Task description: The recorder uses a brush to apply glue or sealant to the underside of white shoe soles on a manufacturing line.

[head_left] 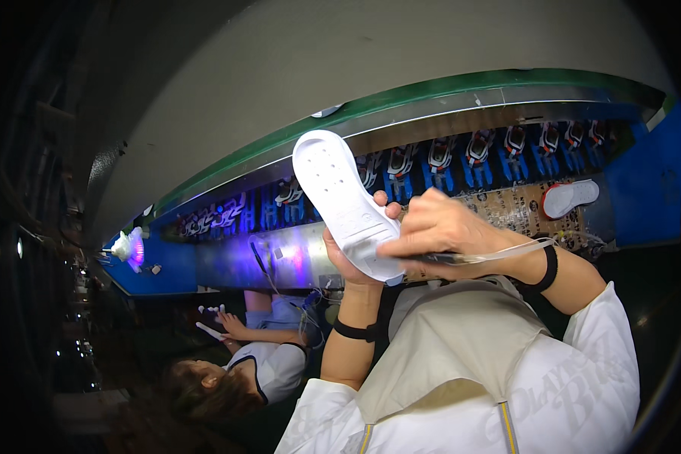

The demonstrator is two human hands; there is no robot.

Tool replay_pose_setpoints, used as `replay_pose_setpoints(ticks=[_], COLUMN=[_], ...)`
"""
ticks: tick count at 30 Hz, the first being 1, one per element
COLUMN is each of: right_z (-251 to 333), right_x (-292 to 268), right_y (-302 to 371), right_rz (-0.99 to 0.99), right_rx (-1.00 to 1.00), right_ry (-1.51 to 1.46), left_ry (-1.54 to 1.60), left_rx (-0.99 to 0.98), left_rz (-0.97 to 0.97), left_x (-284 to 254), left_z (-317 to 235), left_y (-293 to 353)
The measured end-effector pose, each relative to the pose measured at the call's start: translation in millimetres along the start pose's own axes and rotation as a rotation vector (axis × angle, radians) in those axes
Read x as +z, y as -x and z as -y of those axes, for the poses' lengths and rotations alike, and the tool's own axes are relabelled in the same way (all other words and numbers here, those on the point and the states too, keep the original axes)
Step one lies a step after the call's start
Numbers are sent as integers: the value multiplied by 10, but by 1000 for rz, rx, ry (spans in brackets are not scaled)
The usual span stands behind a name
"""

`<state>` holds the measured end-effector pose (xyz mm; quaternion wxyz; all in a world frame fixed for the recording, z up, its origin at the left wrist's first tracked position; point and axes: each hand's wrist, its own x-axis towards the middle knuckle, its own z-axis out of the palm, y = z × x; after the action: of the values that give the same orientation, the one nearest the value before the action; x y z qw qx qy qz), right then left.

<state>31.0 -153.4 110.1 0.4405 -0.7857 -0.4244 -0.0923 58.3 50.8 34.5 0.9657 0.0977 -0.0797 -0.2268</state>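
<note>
Holding white sole and tool, hands sit close.

From my remote post I saw a grey surface with a green rim across the top, a blue panel far right, a lit lamp mid-left, violet light on the metal table.

White sole, beige apron

white shirt: pale grey lettering | brown board: small dark print | white sole: faint marks
</note>
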Motion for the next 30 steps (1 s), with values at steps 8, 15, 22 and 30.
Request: replay_pose_setpoints(ticks=[8, 15, 22, 30], right_z=[62, 79, 74, 39], right_x=[-67, -129, -109, -89], right_y=[41, 34, 21, -38], right_rz=[27, 169, 289, 235], right_rx=[-22, -86, -145, -106], right_ry=[-159, -234, -244, -67], left_ry=[-22, -172, -379, -490], left_rx=[-81, -173, -250, -457], left_rz=[131, 106, 106, 32], left_x=[195, 279, 413, 313], left_z=[-187, -378, -434, -643], left_y=[-137, -196, -290, -308])
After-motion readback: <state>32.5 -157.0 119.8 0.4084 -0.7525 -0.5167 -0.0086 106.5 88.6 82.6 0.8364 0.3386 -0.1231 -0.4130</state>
